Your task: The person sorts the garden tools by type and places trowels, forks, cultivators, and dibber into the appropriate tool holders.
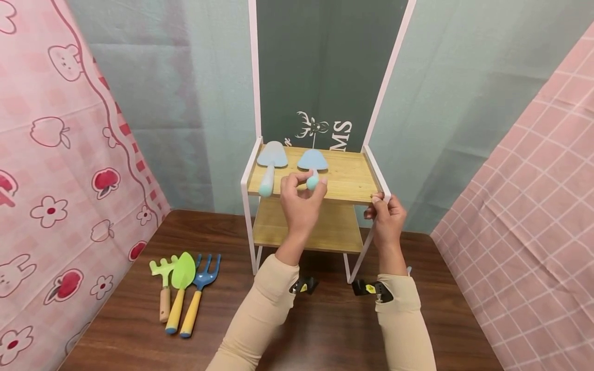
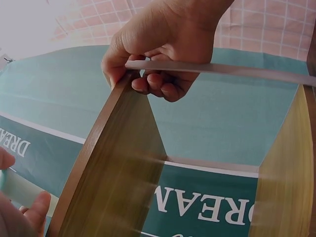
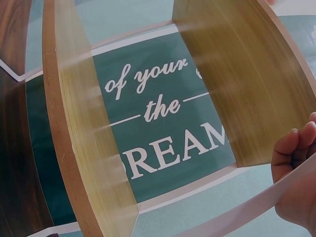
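Note:
My left hand (image 1: 301, 203) pinches the mint-tipped handle end of a small toy shovel with a pale blue blade (image 1: 312, 159), which is on the top shelf (image 1: 348, 172) of a white-framed wooden rack. To its left lies a second shovel (image 1: 274, 154), with a paler blade and a mint handle tip. At the rack's front right corner, my right hand (image 1: 387, 216) grips the shelf edge and frame. The left wrist view shows that right hand (image 2: 163, 44) with its fingers curled about the corner. Only a few left fingers (image 2: 37, 212) show there.
A lower wooden shelf (image 1: 306, 226) sits beneath. On the brown table (image 1: 325, 330), to the left, lie a green rake (image 1: 164, 270), a green trowel (image 1: 183, 273) and a blue fork (image 1: 206, 278). Behind the rack hangs a dark green panel (image 1: 325, 62) with white lettering.

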A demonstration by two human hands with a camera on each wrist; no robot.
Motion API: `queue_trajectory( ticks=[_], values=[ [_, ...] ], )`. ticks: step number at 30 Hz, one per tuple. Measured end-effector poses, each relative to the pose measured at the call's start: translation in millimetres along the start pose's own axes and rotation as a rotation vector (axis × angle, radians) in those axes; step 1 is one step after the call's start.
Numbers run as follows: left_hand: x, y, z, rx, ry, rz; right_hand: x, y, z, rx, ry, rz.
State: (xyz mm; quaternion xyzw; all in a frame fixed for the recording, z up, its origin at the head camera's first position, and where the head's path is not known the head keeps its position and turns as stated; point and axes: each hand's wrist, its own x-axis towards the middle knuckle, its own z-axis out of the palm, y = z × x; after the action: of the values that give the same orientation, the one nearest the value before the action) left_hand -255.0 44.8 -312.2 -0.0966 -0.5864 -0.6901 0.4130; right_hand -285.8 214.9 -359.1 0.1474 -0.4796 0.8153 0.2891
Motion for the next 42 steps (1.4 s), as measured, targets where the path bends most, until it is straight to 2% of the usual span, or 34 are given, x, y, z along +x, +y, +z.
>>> queue_trajectory(
  ticks=[2, 7, 9, 17, 28, 31, 38, 42],
  values=[
    [-1.6, 9.5, -2.6, 0.001, -0.014, -0.006, -0.9, -1, 1, 0.003, 0.0, -0.001],
    [-3.8, 9.1, -6.2, 0.033, -0.024, -0.001, -2.1, -1, 1, 0.011, 0.0, -0.004],
    [-4.2, -0.2, -6.4, 0.05, -0.023, 0.001, -2.2, -1, 1, 0.007, 0.002, -0.004],
    [-7.6, 3.1, -10.9, 0.088, -0.042, -0.013, -3.0, -2, 0, 0.0, 0.005, -0.009],
    [-11.0, 2.6, -16.8, 0.132, -0.084, 0.029, -6.2, -4, 2, -0.004, -0.001, -0.011],
    [-12.4, 3.8, -18.7, 0.168, -0.108, 0.064, -6.9, -4, 2, -0.004, 0.002, -0.011],
    [-20.6, 14.0, -32.5, 0.354, -0.175, 0.223, -8.0, -5, 3, -0.015, 0.002, -0.018],
    [-26.8, 22.7, -41.4, 0.422, -0.23, 0.249, -8.3, -5, 3, -0.013, -0.003, -0.02]
  ],
)
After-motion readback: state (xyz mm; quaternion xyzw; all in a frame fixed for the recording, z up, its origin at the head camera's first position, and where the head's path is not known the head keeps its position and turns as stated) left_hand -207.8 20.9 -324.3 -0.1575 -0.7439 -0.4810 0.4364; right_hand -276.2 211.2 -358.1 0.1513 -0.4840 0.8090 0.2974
